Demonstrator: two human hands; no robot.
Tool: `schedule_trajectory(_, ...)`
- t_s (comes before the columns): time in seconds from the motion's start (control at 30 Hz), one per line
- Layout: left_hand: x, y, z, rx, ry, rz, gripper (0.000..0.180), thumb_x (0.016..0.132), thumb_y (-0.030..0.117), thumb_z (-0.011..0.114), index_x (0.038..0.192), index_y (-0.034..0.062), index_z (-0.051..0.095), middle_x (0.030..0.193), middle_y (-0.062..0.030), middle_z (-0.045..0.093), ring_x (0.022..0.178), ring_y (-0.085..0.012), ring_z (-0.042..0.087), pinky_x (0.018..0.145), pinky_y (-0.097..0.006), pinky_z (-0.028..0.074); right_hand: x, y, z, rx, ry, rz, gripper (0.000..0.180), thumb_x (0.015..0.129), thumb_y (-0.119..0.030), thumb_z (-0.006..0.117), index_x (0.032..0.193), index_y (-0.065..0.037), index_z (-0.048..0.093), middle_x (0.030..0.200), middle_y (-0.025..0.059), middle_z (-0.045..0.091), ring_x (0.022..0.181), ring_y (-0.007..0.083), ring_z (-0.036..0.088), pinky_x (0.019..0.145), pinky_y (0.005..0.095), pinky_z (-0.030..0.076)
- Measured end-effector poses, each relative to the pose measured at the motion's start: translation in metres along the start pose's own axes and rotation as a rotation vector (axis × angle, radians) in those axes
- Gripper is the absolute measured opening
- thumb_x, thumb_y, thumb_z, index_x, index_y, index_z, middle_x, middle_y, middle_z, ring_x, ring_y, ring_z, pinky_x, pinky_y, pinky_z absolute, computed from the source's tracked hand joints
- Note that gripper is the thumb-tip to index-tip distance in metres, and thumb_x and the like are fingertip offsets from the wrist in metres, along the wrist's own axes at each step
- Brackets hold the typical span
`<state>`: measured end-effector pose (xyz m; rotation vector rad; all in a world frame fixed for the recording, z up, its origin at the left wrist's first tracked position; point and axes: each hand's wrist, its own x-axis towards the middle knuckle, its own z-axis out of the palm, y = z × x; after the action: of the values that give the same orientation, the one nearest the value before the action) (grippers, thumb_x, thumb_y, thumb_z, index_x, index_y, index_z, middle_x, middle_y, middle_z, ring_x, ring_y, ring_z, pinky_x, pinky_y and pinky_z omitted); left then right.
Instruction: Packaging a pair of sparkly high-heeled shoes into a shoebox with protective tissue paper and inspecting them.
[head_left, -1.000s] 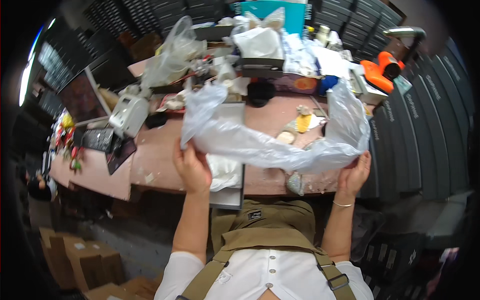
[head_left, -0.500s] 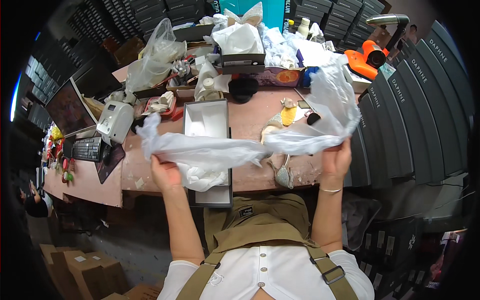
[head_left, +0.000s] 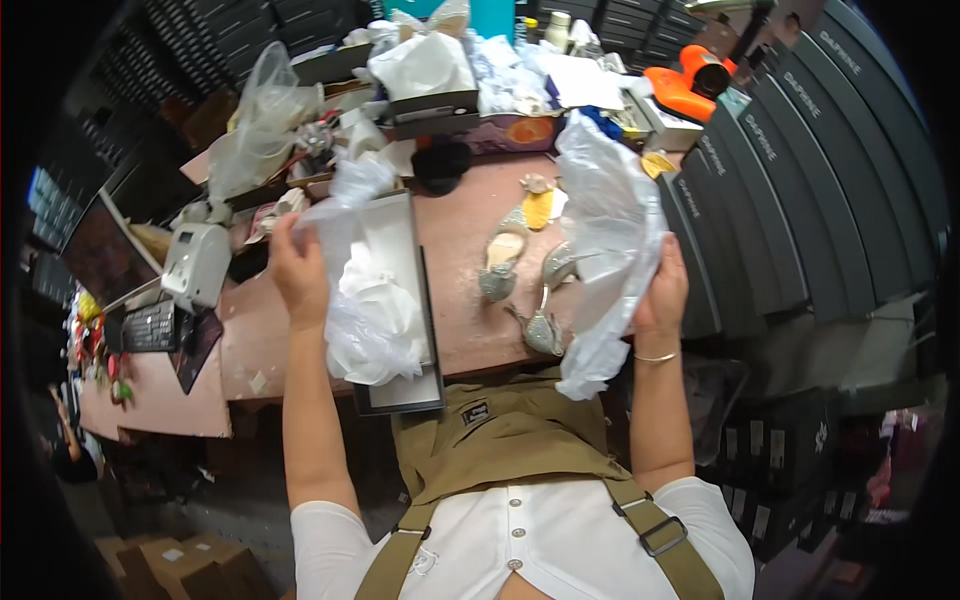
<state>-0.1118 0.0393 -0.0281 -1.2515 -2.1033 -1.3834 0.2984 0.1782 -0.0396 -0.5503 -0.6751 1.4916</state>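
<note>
My left hand (head_left: pixel 299 265) pinches the edge of a thin white translucent wrapping sheet (head_left: pixel 345 215), which hangs over the open shoe box (head_left: pixel 394 225). Crumpled white paper (head_left: pixel 375 310) lies in that box. On the right, my right hand (head_left: pixel 662 288) grips another such sheet (head_left: pixel 610 215), hanging in long folds from it. Between the two hands a glittery silver shoe (head_left: pixel 503 250) rests on the pink table. Beside it lies a second glittery shoe (head_left: pixel 545 328), partly covered by the right-hand sheet.
Dark shoe boxes (head_left: pixel 790 190) are stacked along the right. Behind are an orange tape dispenser-like tool (head_left: pixel 685 90), a box of white paper (head_left: pixel 430 100) and a clear plastic bag (head_left: pixel 255 130). A white label printer (head_left: pixel 195 265), keyboard (head_left: pixel 150 327) and monitor (head_left: pixel 108 250) stand left.
My hands have drawn apart the white sheets that met in the middle. The left sheet has come over the box, the right one hangs upright, and the shoes show more fully.
</note>
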Motion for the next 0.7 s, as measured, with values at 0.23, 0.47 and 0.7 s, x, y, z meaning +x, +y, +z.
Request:
schedule_trajectory(0.23, -0.072, -0.065, 0.095, 0.741, -1.057, 0.116, 0.030, 0.074, 0.005, 0.060, 0.104, 0.0005, 0.059, 0.107, -0.0192, 0.057, 0.094, -0.0378, 0.059, 0.083, -0.043, 0.051, -0.007, 0.009, 0.024, -0.123, -0.121, 0.026, 0.016, 0.099, -0.021, 0.049, 0.096, -0.006, 0.054, 0.089, 0.0012, 0.061, 0.081, 0.0087, 0.058, 0.074, 0.0242, 0.049)
schedule_trajectory(0.47, -0.048, 0.079, -0.015, -0.138, -0.881, 0.098, 0.075, 0.073, 0.032, 0.077, 0.131, -0.0037, 0.045, 0.133, -0.0242, 0.046, 0.128, -0.0366, 0.041, 0.105, -0.042, 0.034, -0.019, 0.026, 0.048, -0.373, -0.169, 0.000, 0.018, 0.098, -0.023, 0.051, 0.093, -0.006, 0.055, 0.077, -0.0066, 0.051, 0.065, -0.0001, 0.042, 0.057, 0.0165, 0.036)
schedule_trajectory(0.7, -0.192, 0.164, 0.020, -1.293, -0.636, -1.271, 0.042, 0.088, 0.016, 0.064, 0.125, -0.0001, 0.054, 0.113, -0.0058, 0.062, 0.101, -0.0150, 0.059, 0.088, -0.029, 0.046, -0.037, 0.037, 0.094, -0.714, -0.235, -0.395, 0.018, 0.097, -0.020, 0.054, 0.095, -0.003, 0.057, 0.080, -0.0045, 0.052, 0.070, 0.0025, 0.042, 0.062, 0.0184, 0.037)
